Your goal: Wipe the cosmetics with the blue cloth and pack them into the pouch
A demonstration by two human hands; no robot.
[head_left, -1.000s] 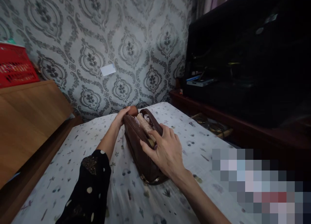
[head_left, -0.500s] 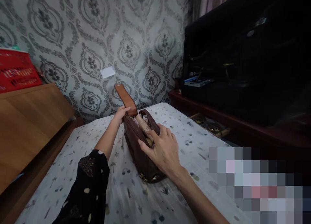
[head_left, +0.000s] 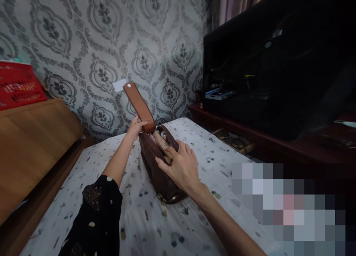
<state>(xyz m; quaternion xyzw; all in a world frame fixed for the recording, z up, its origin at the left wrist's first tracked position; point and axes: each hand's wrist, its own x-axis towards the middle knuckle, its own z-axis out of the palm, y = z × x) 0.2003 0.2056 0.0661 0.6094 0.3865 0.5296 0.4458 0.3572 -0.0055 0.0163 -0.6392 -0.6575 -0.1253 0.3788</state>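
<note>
A dark brown leather handbag (head_left: 152,159) stands unzipped on the bed, with a beige patterned item (head_left: 160,140) and other contents partly showing inside. A tan strap (head_left: 140,106) with a metal snap rises from its far end. At the strap's base my left hand (head_left: 135,129) pinches it, the thumb lying across its front. Over the bag's mouth lies my right hand (head_left: 182,161); its thumb rests on the left rim and its other fingers curl by the right rim and the dark handle (head_left: 168,134). Those right fingertips are partly hidden.
The bed has a white printed sheet (head_left: 102,211). To the left, a red basket (head_left: 20,83) stands on a wooden cabinet (head_left: 36,137). A large black screen (head_left: 264,74) is at right, above an open drawer (head_left: 236,143). Patterned wallpaper (head_left: 144,59) is behind.
The strap now stands higher and shows more of its length. Both hands keep their places on the handbag. The view has shifted slightly.
</note>
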